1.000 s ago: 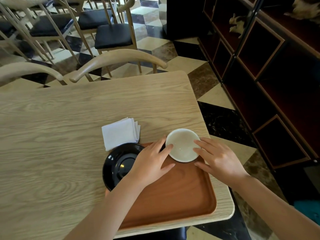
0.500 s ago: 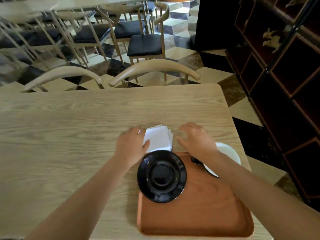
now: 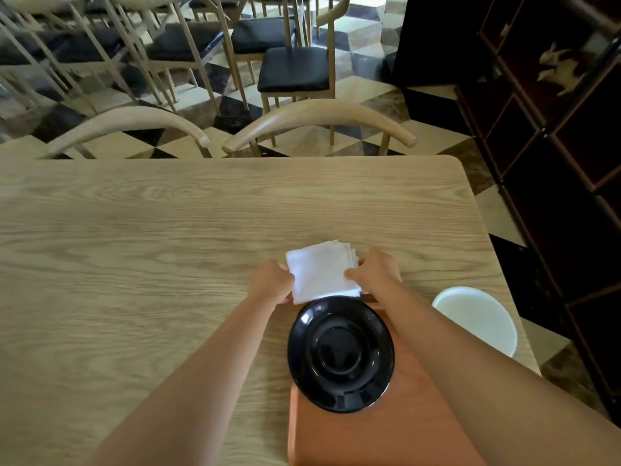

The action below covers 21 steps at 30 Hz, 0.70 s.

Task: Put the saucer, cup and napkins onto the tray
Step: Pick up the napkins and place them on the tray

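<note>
napkins [image 3: 321, 272]: white square stack, several folded layers fanned a little at the right edge; flat on the table [image 3: 134, 264], just beyond the saucer's far rim, off the tray.
left hand [image 3: 273, 283]: at the stack's left edge, fingers curled closed onto it; fingertips hidden under the hand.
right hand [image 3: 376, 274]: at the stack's right edge, thumb on top near the corner, other fingers wrapped round the fanned side. Both hands pinch the stack between them.
lift: cannot tell if the stack is clear of the table or resting on it.
saucer [image 3: 340, 354]: glossy black, round, raised centre ring, light glints on the rim. Sits at the tray's far left corner, left rim overhanging the tray edge above the table.
tray [image 3: 386, 432]: reddish-brown wood, rounded corners, near-right part of the table; right forearm crosses over it.
cup [image 3: 475, 319]: white, round, seen from above, pale inside; right of the forearm near the table's right edge. Its base is hidden, so cannot tell if it stands on the tray or beside it.
chairs [image 3: 319, 121]: two curved wooden backs at the table's far side.
</note>
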Each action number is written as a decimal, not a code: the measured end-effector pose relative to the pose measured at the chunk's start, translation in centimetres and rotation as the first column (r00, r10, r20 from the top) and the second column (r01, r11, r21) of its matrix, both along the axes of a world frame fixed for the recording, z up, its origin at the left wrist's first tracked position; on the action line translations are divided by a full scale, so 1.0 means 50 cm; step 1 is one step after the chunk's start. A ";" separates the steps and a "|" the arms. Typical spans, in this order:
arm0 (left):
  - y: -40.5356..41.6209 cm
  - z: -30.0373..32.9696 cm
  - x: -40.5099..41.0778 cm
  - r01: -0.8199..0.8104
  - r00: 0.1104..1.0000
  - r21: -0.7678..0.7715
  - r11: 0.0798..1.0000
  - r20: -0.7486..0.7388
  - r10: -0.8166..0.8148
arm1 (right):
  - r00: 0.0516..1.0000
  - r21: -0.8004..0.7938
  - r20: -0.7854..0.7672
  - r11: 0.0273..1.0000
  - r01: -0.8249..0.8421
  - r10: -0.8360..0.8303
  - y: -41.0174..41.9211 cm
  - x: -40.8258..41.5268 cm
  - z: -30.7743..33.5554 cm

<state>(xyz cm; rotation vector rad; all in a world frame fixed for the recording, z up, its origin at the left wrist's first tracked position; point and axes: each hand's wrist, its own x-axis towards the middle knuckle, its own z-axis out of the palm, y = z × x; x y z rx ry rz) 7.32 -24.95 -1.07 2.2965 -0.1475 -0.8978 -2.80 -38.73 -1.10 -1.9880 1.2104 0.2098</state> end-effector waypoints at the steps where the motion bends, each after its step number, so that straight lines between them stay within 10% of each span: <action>1: 0.002 0.000 0.000 -0.059 0.996 -0.041 0.997 -0.076 0.056 | 0.999 0.022 0.020 0.999 0.034 -0.034 -0.001 0.000 -0.002; 13: 0.021 0.050 -0.011 -0.391 0.833 -0.327 0.860 -0.522 0.181 | 0.876 0.283 0.425 0.953 0.110 -0.228 -0.018 0.011 0.113; 21: 0.047 0.105 -0.093 -0.428 0.867 -0.606 0.670 -0.484 0.117 | 0.762 0.356 0.584 0.932 0.068 -0.279 0.005 -0.140 0.193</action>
